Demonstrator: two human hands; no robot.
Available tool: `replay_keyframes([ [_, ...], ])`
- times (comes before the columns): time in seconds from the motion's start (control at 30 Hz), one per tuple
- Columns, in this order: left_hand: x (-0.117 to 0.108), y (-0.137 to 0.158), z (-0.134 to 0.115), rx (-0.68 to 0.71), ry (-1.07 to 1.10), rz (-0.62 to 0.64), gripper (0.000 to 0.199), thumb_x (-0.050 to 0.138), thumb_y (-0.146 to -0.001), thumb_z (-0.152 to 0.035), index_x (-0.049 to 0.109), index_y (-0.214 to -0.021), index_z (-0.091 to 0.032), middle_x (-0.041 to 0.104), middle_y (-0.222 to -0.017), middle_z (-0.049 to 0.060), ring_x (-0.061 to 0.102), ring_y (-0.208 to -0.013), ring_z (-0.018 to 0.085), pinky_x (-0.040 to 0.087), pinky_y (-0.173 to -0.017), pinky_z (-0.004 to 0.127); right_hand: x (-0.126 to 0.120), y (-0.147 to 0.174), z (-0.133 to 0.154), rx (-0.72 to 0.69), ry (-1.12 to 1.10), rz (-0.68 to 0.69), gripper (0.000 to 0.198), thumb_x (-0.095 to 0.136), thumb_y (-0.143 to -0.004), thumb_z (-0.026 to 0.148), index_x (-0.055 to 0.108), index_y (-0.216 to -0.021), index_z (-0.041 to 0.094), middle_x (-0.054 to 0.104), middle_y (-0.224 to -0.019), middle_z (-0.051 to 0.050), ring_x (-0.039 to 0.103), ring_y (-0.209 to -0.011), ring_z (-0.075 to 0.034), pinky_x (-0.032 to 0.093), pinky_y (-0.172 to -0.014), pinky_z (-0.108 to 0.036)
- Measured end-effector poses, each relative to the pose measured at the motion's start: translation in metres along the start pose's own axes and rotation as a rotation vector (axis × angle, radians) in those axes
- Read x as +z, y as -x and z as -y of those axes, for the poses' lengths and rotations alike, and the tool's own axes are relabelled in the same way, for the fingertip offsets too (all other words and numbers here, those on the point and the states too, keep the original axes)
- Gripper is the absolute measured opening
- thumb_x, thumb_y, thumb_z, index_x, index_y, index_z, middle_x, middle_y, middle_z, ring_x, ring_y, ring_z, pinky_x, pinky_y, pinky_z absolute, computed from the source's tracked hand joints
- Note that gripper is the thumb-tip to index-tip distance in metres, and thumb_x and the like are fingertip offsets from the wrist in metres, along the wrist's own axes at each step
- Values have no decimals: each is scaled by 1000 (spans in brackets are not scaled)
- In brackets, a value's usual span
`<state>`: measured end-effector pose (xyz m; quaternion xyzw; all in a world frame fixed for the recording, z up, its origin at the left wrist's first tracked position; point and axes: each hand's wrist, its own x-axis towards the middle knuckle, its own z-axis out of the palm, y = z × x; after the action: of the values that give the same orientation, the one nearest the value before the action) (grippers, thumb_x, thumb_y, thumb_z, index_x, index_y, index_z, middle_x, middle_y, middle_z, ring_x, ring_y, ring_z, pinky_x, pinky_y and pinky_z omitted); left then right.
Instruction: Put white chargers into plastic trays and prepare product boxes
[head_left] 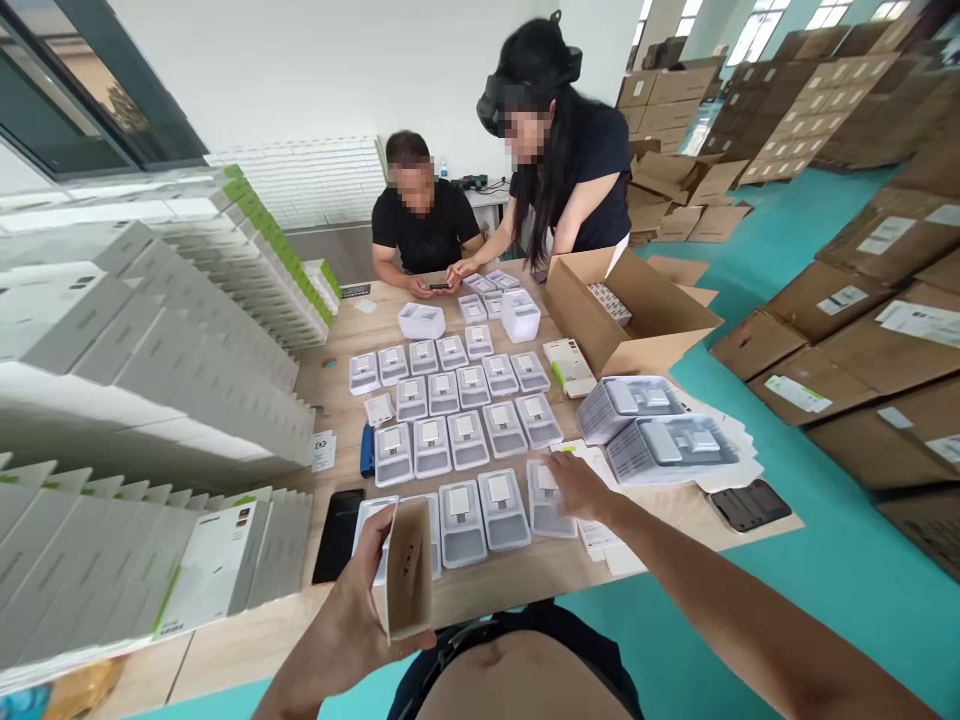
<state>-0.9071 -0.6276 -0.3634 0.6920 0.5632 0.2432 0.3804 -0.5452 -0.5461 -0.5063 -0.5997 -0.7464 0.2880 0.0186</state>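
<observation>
My left hand (352, 610) is closed around a small carton (410, 570), its hollow brown inside facing up and toward me. At the front right of the rows, my right hand (581, 487) has its fingers closed over a white plastic tray (545, 500), which is slightly blurred. Left of that tray stand more white trays (504, 522), each with a small white square piece in its upper part and a recess below. The carton partly hides the leftmost trays of the front row.
Stacked white cartons (187, 390) line the left side. A black phone (337, 535) lies beside the front trays. Stacked filled trays (679, 450), a brown cardboard box (630, 310) and a dark phone-like device (750, 503) are at right. Two people (424, 230) work across the table.
</observation>
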Motion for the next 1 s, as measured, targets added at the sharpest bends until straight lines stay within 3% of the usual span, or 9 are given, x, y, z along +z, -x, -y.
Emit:
replay_keyframes([
  [0.13, 21, -14, 16, 50, -517, -70, 82, 80, -62, -31, 40, -132, -21, 56, -132, 17, 51, -124, 39, 40, -104, 55, -23, 9, 13, 178, -119, -177, 77, 69, -63, 26, 44, -134, 9, 52, -127, -19, 52, -117, -34, 45, -94, -40],
  [0.23, 43, -22, 19, 20, -760, -136, 76, 78, -63, -30, 41, -128, -15, 59, -125, 18, 53, -119, 38, 39, -100, 53, -27, 9, 46, 238, -217, -249, 73, 67, -70, 40, 42, -133, 14, 54, -121, -15, 58, -106, -28, 49, -84, -35],
  [0.5, 60, -35, -6, -106, -856, -135, 72, 74, -68, -35, 40, -128, -13, 60, -120, 16, 54, -115, 35, 39, -94, 48, -16, 9, 137, 259, -528, -351, 80, 73, -68, 42, 39, -137, 17, 53, -122, -15, 59, -104, -32, 48, -87, -43],
  [0.6, 52, -40, -8, -142, -832, -125, 70, 71, -69, -34, 41, -129, -13, 60, -116, 15, 53, -114, 37, 39, -93, 51, -15, 17, 145, 65, -707, -346, 58, 59, -85, 44, 46, -134, 17, 53, -123, -14, 57, -108, -28, 47, -92, -43],
  [0.67, 44, -43, -9, -187, -720, -67, 74, 71, -68, -35, 40, -131, -14, 59, -119, 15, 52, -115, 38, 38, -95, 53, -15, 22, 146, -179, -868, -233, 39, 42, -96, 44, 61, -119, 19, 56, -120, -10, 56, -110, -23, 45, -97, -38],
  [0.73, 35, -46, -13, -259, -464, 33, 79, 73, -65, -35, 39, -135, -18, 57, -126, 13, 52, -116, 37, 39, -97, 52, -15, 25, 146, -359, -996, -132, 45, 34, -100, 47, 69, -105, 21, 56, -125, -8, 52, -120, -21, 40, -104, -36],
  [0.83, 21, -48, -16, -300, 119, 212, 82, 75, -64, -34, 40, -137, -23, 56, -134, 10, 53, -120, 32, 42, -101, 45, -15, 24, 146, -365, -1142, -121, 42, 47, -96, 52, 61, -125, 27, 40, -147, -7, 37, -136, -22, 33, -110, -38],
  [0.9, 15, -48, -15, -283, 465, 305, 75, 73, -67, -41, 47, -135, -21, 61, -130, 10, 56, -119, 33, 45, -99, 43, -15, 21, 147, -329, -1214, -75, 58, 59, -90, 51, 43, -143, 33, 36, -151, -7, 38, -136, -23, 35, -109, -39],
  [1.0, 17, -49, -9, -345, 685, 199, 61, 66, -76, -55, 59, -121, -14, 70, -114, 13, 63, -107, 35, 52, -89, 42, -15, 16, 152, -360, -1312, 34, 70, 61, -90, 47, 28, -150, 33, 54, -133, -9, 53, -117, -21, 41, -101, -39],
])
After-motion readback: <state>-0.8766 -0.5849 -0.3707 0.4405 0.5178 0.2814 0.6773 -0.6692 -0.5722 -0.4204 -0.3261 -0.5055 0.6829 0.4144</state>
